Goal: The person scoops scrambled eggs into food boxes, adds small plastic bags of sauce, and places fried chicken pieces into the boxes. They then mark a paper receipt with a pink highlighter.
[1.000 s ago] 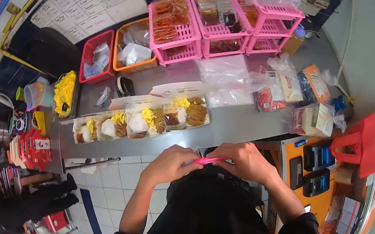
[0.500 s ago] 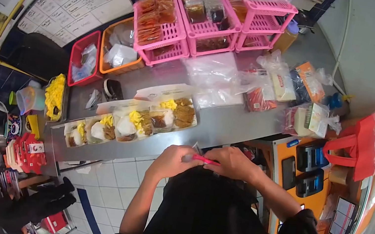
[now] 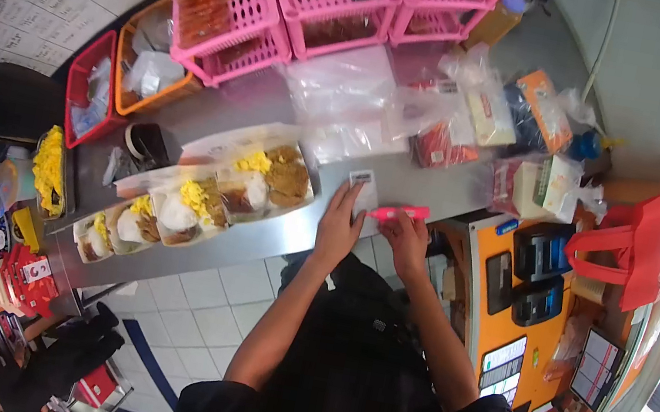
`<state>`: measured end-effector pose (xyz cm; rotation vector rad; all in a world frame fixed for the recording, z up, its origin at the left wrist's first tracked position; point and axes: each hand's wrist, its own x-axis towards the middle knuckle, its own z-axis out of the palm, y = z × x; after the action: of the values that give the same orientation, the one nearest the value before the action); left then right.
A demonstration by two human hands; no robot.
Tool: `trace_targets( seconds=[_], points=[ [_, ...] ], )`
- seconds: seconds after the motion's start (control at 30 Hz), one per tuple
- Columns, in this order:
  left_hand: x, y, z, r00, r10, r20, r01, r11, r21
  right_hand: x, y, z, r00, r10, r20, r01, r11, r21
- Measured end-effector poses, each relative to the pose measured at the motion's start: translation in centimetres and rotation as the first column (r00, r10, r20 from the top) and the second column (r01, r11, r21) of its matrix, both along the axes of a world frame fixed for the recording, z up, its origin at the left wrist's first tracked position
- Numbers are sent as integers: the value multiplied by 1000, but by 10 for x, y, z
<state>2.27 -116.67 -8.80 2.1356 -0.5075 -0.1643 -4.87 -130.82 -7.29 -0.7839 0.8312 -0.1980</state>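
Note:
In the head view my right hand (image 3: 404, 244) is closed round a pink highlighter (image 3: 401, 212), its narrow end pointing left. Under and beside the stretched fingers of my left hand (image 3: 338, 227) lies a small printed paper slip (image 3: 363, 179) on the steel counter (image 3: 273, 229). The highlighter's narrow end is close over the slip's near right edge. To the left of my left hand stands a row of several open food boxes (image 3: 306, 200) with rice, shredded yellow egg and brown fried pieces.
Pink baskets (image 3: 281, 40) of bagged sauces stand at the back. Clear plastic bags (image 3: 337, 88) and packed goods (image 3: 445, 145) lie beyond the slip. An orange counter (image 3: 473, 271) with card terminals (image 3: 536, 304) and a red bag (image 3: 641, 243) is at right. Another person (image 3: 70, 354) is at lower left.
Both hands have moved from close to my body forward over the counter. The highlighter, earlier between both hands, is now in my right hand alone; my left hand has opened onto the slip.

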Motion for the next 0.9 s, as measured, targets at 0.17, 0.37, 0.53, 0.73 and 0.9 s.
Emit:
trace_targets(
  seconds=[0.17,0.37,0.53,0.73,0.9],
  points=[
    [-8,8,8,994,-20,105,-19,931,365,-3,6,-30,995,89,-53,-101,954,-284],
    [-18,5,-9,993,104,60,-118,941,319,6,16,-17,977,213,-8,-152,671,-726],
    [-15,1,-4,987,160,19,-156,916,371,27,18,-9,946,305,-108,-232,409,-882],
    [-15,2,-8,988,156,-22,-132,898,420,32,16,2,883,404,-238,-401,390,-829],
    [-13,0,-4,982,183,-45,-153,916,370,31,8,-11,946,302,-115,-240,418,-876]
  ],
)
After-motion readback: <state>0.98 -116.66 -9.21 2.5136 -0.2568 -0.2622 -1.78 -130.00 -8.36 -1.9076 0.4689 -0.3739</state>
